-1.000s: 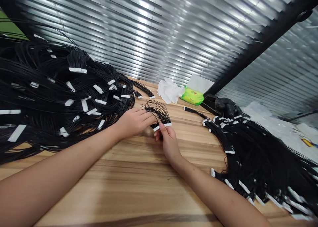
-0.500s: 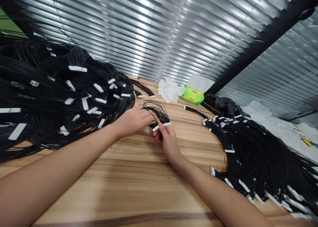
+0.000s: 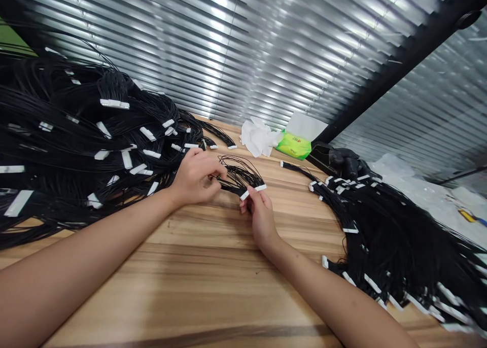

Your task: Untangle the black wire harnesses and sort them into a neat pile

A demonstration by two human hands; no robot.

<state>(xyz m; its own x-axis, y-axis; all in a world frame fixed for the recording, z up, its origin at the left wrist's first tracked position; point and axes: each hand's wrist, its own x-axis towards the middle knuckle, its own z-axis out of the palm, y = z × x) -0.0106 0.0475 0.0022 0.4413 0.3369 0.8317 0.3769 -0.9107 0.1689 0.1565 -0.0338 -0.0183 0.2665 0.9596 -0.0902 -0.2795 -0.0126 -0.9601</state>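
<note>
Between the thumb and fingers of my right hand (image 3: 262, 213) is a long white connector (image 3: 260, 188), held tilted just above the table. Thin black wires (image 3: 243, 173) run out of it, and several bow upward in loops. My left hand (image 3: 198, 178) is to the left, with its fingers curled round the wires a short way from the connector. The left fingertips are partly hidden, so how many wires they grip I cannot tell. The far ends of these wires are lost behind the left hand.
A large heap of black wire harnesses (image 3: 83, 130) covers the left side of the wooden table (image 3: 213, 287). Another pile (image 3: 395, 236) lies at the right. Crumpled tissue (image 3: 258, 137) and a green tissue pack (image 3: 293, 145) sit at the back, before a corrugated metal wall (image 3: 182, 43).
My left hand has drawn back leftward from the connector and curled its fingers, with the wires stretched between. My right hand has shifted slightly right, still gripping the connector.
</note>
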